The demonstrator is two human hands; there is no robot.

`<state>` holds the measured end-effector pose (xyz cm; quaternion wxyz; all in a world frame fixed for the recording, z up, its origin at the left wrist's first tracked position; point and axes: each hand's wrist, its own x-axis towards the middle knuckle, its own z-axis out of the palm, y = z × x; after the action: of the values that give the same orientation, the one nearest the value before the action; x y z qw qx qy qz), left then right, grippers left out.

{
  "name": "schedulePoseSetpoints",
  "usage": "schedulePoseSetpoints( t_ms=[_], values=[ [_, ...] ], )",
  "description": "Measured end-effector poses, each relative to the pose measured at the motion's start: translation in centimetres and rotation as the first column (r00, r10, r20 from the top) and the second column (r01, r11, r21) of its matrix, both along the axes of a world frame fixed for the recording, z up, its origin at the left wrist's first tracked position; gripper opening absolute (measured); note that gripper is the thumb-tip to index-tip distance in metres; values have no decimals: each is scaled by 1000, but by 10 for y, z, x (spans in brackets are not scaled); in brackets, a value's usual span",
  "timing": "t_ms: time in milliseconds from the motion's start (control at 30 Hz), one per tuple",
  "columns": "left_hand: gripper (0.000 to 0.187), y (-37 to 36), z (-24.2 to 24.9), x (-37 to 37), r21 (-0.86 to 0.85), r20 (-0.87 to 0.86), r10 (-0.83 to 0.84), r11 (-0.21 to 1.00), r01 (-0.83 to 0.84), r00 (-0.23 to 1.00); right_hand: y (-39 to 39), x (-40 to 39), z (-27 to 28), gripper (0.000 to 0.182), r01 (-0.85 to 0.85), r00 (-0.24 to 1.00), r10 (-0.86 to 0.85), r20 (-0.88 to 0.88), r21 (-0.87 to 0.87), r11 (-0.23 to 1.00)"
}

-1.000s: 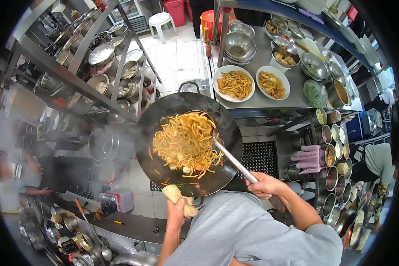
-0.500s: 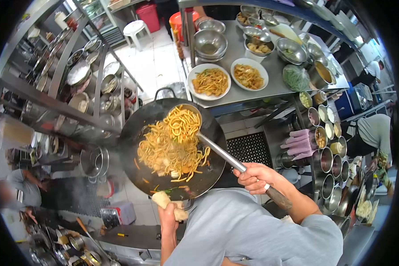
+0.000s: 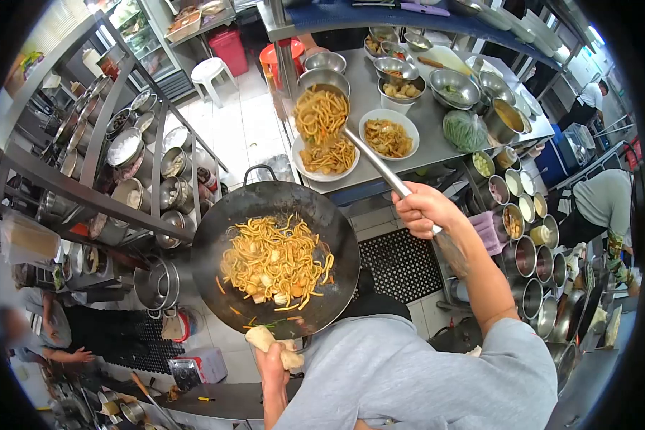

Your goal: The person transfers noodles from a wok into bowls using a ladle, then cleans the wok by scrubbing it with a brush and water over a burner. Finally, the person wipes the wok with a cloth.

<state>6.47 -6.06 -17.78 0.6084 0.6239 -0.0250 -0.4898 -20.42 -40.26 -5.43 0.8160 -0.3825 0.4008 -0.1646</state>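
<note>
Your left hand (image 3: 269, 352) grips the cloth-wrapped handle (image 3: 279, 342) of a black wok (image 3: 276, 258), held level above the tiled floor, with yellow noodles (image 3: 276, 259) and pale chunks heaped in its middle. Your right hand (image 3: 424, 208) is closed around the long steel shaft of a ladle (image 3: 380, 172), raised over the tabletop (image 3: 423, 147); its bowl carries a hanging mound of noodles directly above a white plate (image 3: 324, 159) that already holds a portion. Just beside it sits a second white plate (image 3: 388, 134) of noodles. Behind them stand steel bowls (image 3: 451, 87), some with food, and a bag of greens (image 3: 464, 129). A row of small steel pots (image 3: 527, 236) runs down the right edge, near another person in a grey top (image 3: 602, 204). At left, shelves (image 3: 122, 154) carry more metal bowls, and another person (image 3: 46, 337) is at work at lower left.
</note>
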Motion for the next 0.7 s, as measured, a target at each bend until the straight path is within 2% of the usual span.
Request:
schedulePoseSetpoints(
  t_ms=[100,200,333,433,533,633,700],
  values=[
    [43,-1,6,-1,50,6,-11,999,11,1000,-16,7,-27,13,-36,988,21,-153,-95,995],
    [42,-2,5,-2,27,30,-11,1000,10,999,-27,8,-57,14,-94,957,45,-288,-158,983],
    [45,-2,4,-4,35,39,2,999,-3,999,-34,9,-76,15,-132,890,-17,-456,-293,947],
    [47,-2,4,-4,50,33,4,999,-6,999,-41,7,-78,14,-162,865,-33,-501,-340,926],
    [48,-2,3,-3,66,21,-5,998,4,1000,-45,6,-71,15,-271,800,-40,-599,-420,866],
    [47,-1,3,-2,57,15,-2,998,1,1000,-42,11,-73,20,-318,728,-150,-669,-524,790],
    [47,2,-2,0,36,19,-15,999,14,1000,-43,11,-65,23,-354,699,-151,-699,-523,775]
  ],
)
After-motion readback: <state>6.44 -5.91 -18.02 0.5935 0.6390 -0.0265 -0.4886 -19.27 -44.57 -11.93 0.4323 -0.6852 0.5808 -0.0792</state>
